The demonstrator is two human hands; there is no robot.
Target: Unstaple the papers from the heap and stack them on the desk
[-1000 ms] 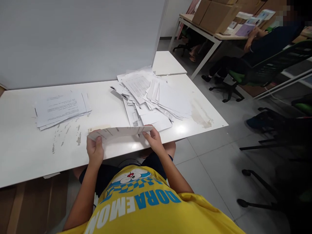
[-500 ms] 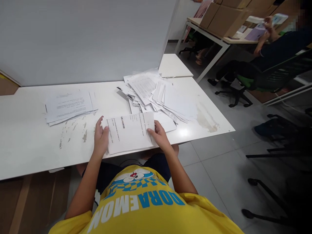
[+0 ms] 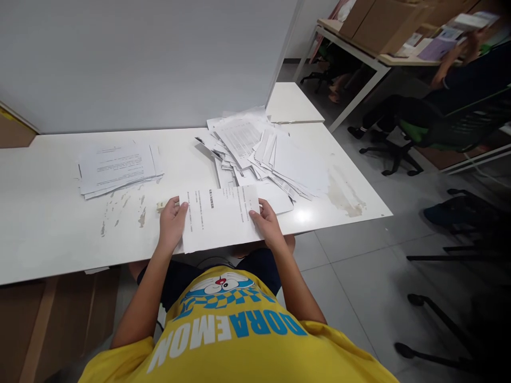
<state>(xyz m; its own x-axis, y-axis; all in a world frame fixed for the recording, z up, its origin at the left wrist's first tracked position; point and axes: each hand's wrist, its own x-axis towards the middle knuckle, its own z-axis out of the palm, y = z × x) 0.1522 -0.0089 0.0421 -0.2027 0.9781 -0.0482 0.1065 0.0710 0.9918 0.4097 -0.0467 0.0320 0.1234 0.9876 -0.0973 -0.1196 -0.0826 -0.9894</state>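
I hold a printed sheet of paper (image 3: pixel 221 217) flat over the near edge of the white table (image 3: pixel 48 223). My left hand (image 3: pixel 172 222) grips its left edge, thumb on top. My right hand (image 3: pixel 268 223) grips its right edge the same way. Just beyond the sheet lies a loose, messy heap of papers (image 3: pixel 263 154). Further left on the table sits a neater stack of papers (image 3: pixel 117 167).
A grey partition (image 3: pixel 139 58) stands along the table's far edge. The table surface shows scuffed patches (image 3: pixel 123 210). At the right, another person (image 3: pixel 451 90) sits on a green chair at a desk with cardboard boxes (image 3: pixel 383 21). Dark chair bases (image 3: pixel 439 330) stand on the tiled floor.
The sheet was held edge-on a second ago; it has been turned flat, printed face up, and lowered toward the table edge. Both hands kept their grip.
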